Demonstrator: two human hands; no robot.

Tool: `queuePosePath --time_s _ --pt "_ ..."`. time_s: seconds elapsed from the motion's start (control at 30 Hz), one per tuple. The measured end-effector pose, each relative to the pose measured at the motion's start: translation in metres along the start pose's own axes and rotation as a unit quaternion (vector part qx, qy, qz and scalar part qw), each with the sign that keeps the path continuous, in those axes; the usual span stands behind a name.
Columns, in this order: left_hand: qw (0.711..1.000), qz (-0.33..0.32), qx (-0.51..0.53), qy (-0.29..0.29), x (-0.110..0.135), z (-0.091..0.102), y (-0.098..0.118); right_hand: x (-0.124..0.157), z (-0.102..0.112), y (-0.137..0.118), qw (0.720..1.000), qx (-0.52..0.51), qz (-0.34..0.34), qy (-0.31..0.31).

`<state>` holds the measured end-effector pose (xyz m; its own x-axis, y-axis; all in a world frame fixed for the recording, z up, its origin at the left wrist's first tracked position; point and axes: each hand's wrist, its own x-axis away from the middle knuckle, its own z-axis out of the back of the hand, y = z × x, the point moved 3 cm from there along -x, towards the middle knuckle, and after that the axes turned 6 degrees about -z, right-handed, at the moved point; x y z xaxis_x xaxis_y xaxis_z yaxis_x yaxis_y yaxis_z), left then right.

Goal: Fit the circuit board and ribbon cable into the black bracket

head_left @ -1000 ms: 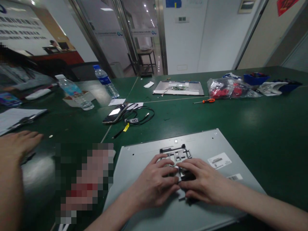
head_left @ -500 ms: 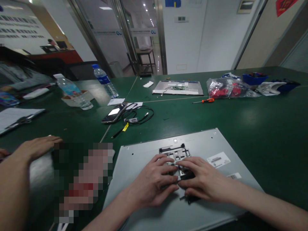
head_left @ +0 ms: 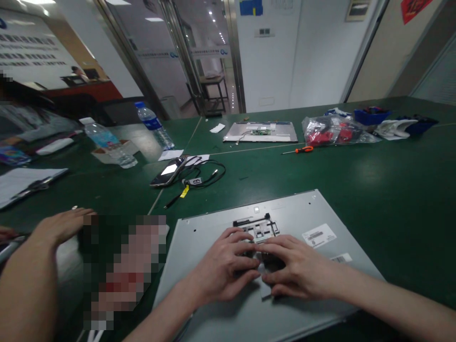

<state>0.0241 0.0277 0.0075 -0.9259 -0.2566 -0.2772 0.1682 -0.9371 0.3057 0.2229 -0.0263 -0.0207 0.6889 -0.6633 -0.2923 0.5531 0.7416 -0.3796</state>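
Observation:
A flat grey metal panel (head_left: 210, 237), like the back of a display, lies in front of me. In its middle sits an openwork metal bracket (head_left: 261, 230) with black edges, partly under my fingers. My left hand (head_left: 228, 266) curls its fingers in from the left. Opposite it, my right hand (head_left: 297, 268) bends its fingers in from the right, fingertips almost meeting. What they grip between them is mostly hidden; dark parts show in the gap, and a small grey piece (head_left: 265, 290) sticks out below.
Another person's hand (head_left: 66, 223) rests at the left by a clipboard (head_left: 32, 183). Beyond the panel lie a phone (head_left: 168, 172), a coiled cable (head_left: 213, 178), an orange screwdriver (head_left: 302, 149) and a second panel (head_left: 231, 134). Bottles (head_left: 114, 142), a plastic bag (head_left: 335, 133) and blue trays (head_left: 370, 116) stand farther off.
My hands have stayed over the bracket, with small finger shifts. The small grey piece below them shows more now, and the dark part between them less. The view has shifted slightly.

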Motion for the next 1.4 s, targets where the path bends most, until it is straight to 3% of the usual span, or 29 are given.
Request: queuePosePath --time_s 0.23,0.77,1.07,1.4 --pt "1.0 -0.005 -0.006 -0.002 -0.004 0.003 0.004 0.001 0.006 -0.003 0.999 0.02 0.038 0.029" --pt "1.0 0.0 0.007 0.013 0.0 0.001 0.002 -0.002 0.0 -0.002 0.996 0.036 0.016 0.077" --pt "0.999 -0.009 0.005 0.043 0.0 -0.001 0.001 -0.001 -0.004 0.0 0.998 0.038 0.006 0.053" --pt "0.999 0.0 0.012 0.046 0.001 0.0 0.002 0.0 0.003 0.002 0.99 0.038 -0.004 0.135"
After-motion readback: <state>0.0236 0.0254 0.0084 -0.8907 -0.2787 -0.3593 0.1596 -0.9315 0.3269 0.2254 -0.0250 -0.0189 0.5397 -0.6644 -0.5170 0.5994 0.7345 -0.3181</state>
